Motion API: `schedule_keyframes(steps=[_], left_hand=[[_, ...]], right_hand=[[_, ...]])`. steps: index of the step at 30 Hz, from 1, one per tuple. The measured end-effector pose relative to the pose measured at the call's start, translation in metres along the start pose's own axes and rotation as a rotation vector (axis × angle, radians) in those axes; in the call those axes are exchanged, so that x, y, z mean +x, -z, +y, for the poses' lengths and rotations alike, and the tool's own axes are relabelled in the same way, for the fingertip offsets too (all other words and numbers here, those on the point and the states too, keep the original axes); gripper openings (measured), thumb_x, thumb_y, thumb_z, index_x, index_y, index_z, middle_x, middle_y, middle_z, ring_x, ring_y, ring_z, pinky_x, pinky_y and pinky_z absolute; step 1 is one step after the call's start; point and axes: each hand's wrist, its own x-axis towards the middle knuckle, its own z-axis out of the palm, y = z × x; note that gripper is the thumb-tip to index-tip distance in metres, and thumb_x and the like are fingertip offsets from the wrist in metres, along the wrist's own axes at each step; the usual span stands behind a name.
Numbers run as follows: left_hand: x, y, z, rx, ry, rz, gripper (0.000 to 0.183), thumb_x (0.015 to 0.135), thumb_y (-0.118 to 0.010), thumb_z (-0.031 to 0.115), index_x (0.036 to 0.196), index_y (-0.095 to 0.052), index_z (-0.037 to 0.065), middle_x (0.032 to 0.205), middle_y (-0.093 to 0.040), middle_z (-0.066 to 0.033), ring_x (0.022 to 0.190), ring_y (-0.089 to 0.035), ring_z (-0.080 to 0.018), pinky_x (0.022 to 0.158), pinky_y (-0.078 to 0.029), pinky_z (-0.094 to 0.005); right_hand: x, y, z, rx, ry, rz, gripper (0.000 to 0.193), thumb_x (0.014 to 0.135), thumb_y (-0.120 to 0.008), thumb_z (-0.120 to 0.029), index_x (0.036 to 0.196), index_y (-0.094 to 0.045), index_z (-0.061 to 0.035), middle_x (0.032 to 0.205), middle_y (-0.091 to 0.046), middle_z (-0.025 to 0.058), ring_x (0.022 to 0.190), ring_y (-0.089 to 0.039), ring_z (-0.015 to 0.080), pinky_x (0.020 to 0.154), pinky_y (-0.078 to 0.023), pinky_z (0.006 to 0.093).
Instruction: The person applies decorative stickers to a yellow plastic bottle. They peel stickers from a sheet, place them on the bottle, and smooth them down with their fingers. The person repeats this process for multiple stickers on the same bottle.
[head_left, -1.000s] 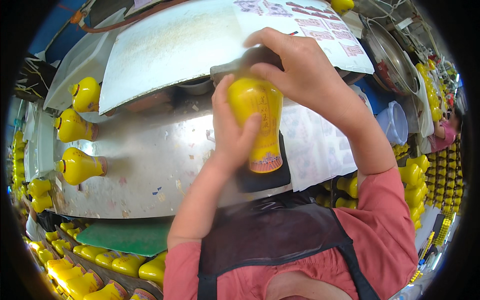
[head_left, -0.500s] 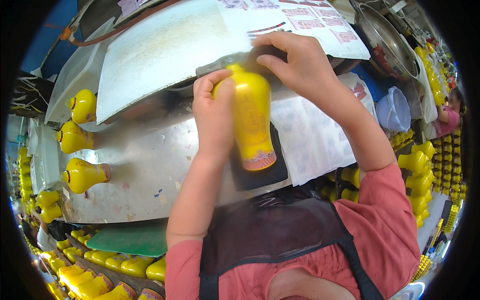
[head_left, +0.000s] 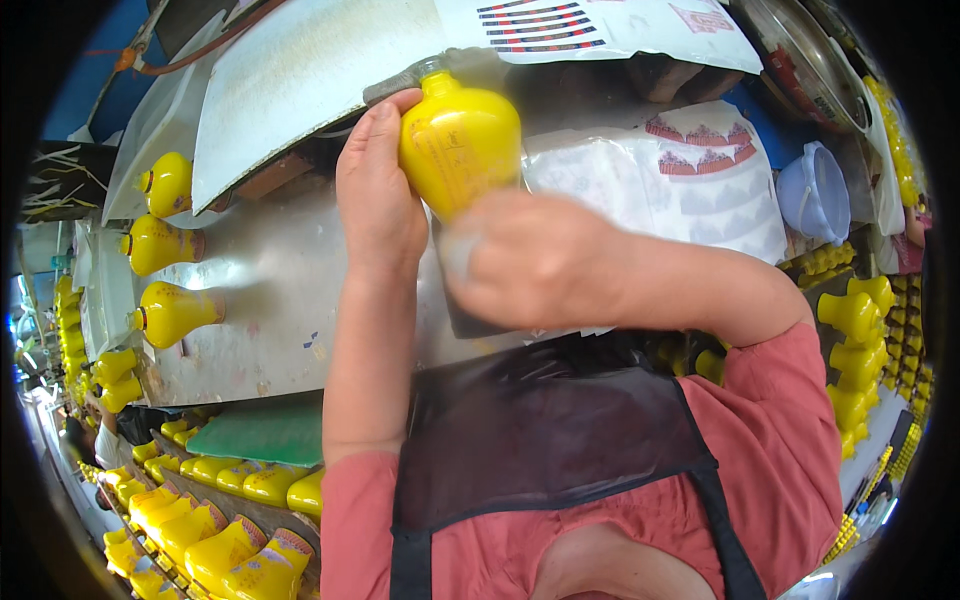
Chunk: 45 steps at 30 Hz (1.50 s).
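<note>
My left hand is wrapped around the upper left side of a yellow vase-shaped bottle. Faint reddish lettering and a pattern show on its glossy side. The bottle's narrow neck points away from me, beside a grey wrapped bar. My right hand, smeared by motion, is closed over the bottle's lower end and hides it. A whitish blur shows at its fingers; what they hold I cannot make out. Beneath both lies a black pad on the metal table.
Three similar yellow bottles lie along the table's left side. Decal sheets cover the right part, near a pale blue bucket. A white board with dark strips stands beyond. Racks of yellow bottles are at lower left.
My right hand has come down from beyond the bottle's neck to its lower end. The bottle and my left hand have shifted up and left in view, and the view itself has moved.
</note>
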Motion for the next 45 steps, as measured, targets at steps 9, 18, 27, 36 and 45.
schedule_keyframes(steps=[9, 18, 27, 36, 45], left_hand=[[-0.03, -0.001, -0.021, 0.372, -0.146, -0.068, 0.069, 0.1, -0.068, 0.035, 0.152, -0.034, 0.005, 0.138, -0.052, -0.0133, 0.121, -0.055, -0.0216, 0.106, -0.046, -0.0366], [-0.045, 0.01, -0.032, 0.399, -0.146, -0.083, 0.08, 0.11, -0.046, 0.046, 0.164, -0.006, 0.002, 0.158, -0.036, -0.0178, 0.14, -0.045, -0.027, 0.117, -0.037, -0.0382], [-0.056, 0.019, -0.034, 0.37, -0.169, -0.196, 0.084, 0.11, -0.036, 0.054, 0.165, 0.003, 0.003, 0.159, -0.039, -0.0201, 0.143, -0.045, -0.0313, 0.117, -0.037, -0.0388], [-0.067, 0.032, -0.046, 0.753, -0.103, -0.189, 0.086, 0.107, -0.039, 0.044, 0.165, 0.011, 0.006, 0.153, -0.047, -0.0281, 0.134, -0.054, -0.0457, 0.111, -0.042, -0.0442], [-0.071, 0.018, -0.034, 0.361, 0.006, -0.257, 0.074, 0.111, -0.036, 0.055, 0.164, -0.009, 0.011, 0.157, -0.038, -0.013, 0.143, -0.042, -0.0259, 0.119, -0.033, -0.0396]], right_hand=[[-0.048, 0.001, 0.015, 0.265, -0.211, 0.263, 0.018, 0.076, -0.074, -0.011, 0.093, -0.074, -0.015, 0.086, -0.069, 0.0046, 0.079, -0.07, 0.0253, 0.068, -0.057, 0.039], [-0.06, -0.016, 0.026, 0.538, -0.965, 0.526, 0.026, 0.097, -0.068, -0.003, 0.124, -0.067, -0.0034, 0.103, -0.07, 0.0043, 0.094, -0.067, 0.0092, 0.083, -0.055, 0.0265], [-0.056, -0.032, 0.007, 0.697, -1.131, 0.025, 0.062, 0.106, -0.05, -0.045, 0.153, -0.044, -0.0042, 0.123, -0.07, 0.0222, 0.11, -0.067, 0.0337, 0.097, -0.051, 0.0411], [-0.054, -0.04, 0.008, 0.626, -1.189, -0.122, 0.067, 0.102, -0.051, -0.047, 0.152, -0.04, -0.0052, 0.118, -0.068, 0.0329, 0.11, -0.067, 0.048, 0.095, -0.051, 0.0508], [-0.029, -0.018, -0.004, 0.502, -1.225, -0.297, 0.076, 0.097, -0.06, -0.046, 0.153, -0.034, -0.0027, 0.105, -0.072, 0.0298, 0.098, -0.071, 0.0461, 0.089, -0.055, 0.0509]])
